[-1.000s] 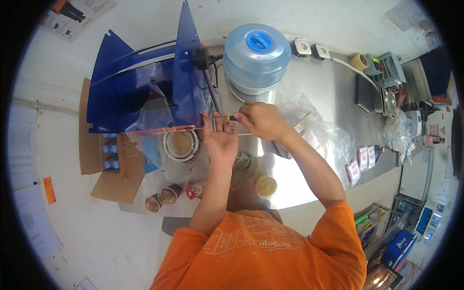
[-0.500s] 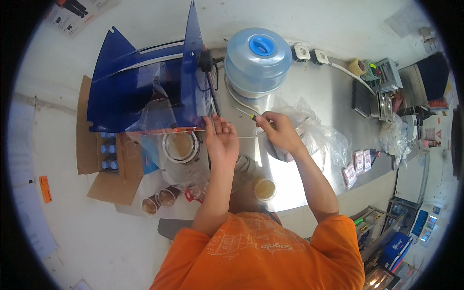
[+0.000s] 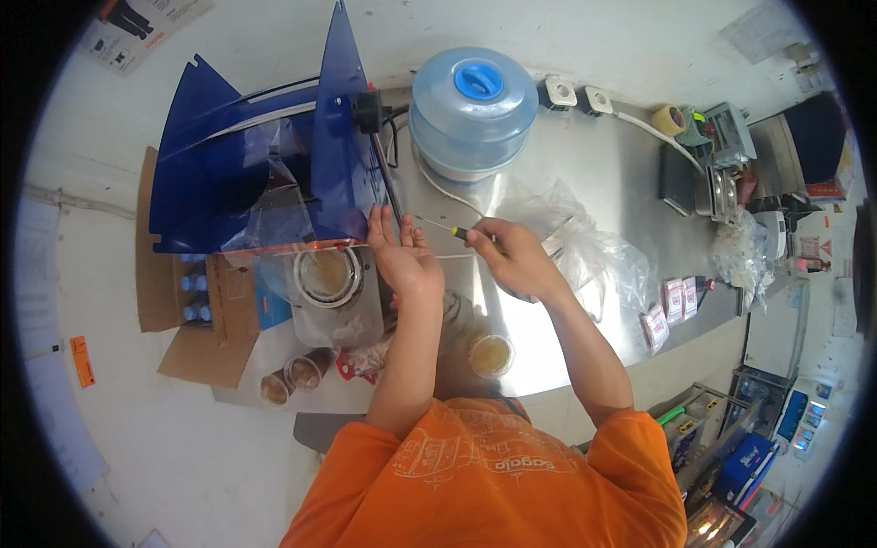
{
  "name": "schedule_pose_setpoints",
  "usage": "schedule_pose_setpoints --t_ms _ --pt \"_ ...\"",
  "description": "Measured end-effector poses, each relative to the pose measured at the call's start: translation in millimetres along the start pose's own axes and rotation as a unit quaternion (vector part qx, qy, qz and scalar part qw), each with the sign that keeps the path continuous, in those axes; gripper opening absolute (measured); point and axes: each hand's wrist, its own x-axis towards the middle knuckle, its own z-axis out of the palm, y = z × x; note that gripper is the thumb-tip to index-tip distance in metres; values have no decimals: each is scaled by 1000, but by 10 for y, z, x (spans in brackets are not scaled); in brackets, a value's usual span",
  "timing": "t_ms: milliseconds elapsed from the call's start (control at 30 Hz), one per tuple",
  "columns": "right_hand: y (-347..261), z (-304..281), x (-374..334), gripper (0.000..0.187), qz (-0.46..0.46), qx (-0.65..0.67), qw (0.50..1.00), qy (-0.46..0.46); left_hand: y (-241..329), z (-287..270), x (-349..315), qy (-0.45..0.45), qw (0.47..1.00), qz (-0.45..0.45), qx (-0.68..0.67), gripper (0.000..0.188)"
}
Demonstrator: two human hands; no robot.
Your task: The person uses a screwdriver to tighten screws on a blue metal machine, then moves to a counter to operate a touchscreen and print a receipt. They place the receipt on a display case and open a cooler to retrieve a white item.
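Observation:
A screwdriver with a black and yellow handle is gripped in my right hand. Its thin shaft points left toward the edge of a blue metal machine, and its tip lies just short of the fingers of my left hand. That hand is palm up with fingers stretched out, fingertips beside the machine's lower right corner. Whether they touch the panel I cannot tell. Clear film hangs inside the machine, and a round metal ring shows under its front. A black knob juts from the side panel.
Behind the hands stands a blue water jug. Plastic bags lie right on the steel table. A cup of yellowish liquid is near the front edge, two brown cups further left. An open carton holds blue-capped bottles.
The screwdriver has moved left, its shaft now nearer my left hand and the machine. My left hand remains open beside the panel. The whole view has shifted slightly.

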Motion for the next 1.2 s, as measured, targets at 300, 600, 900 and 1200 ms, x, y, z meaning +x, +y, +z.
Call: schedule_pose_setpoints --t_ms 300,600,900,1200 --pt "-55 208 384 30 -120 -60 990 -41 2 -280 48 -87 996 11 12 43" --pt "-19 268 463 29 -145 -53 988 -21 26 -259 37 -77 991 -65 -86 32" --pt "-28 250 520 27 -138 -62 987 -54 44 -275 60 -74 987 -88 -116 26" --pt "-42 234 644 28 -201 -106 973 -33 40 -327 80 -106 981 -94 -130 27"
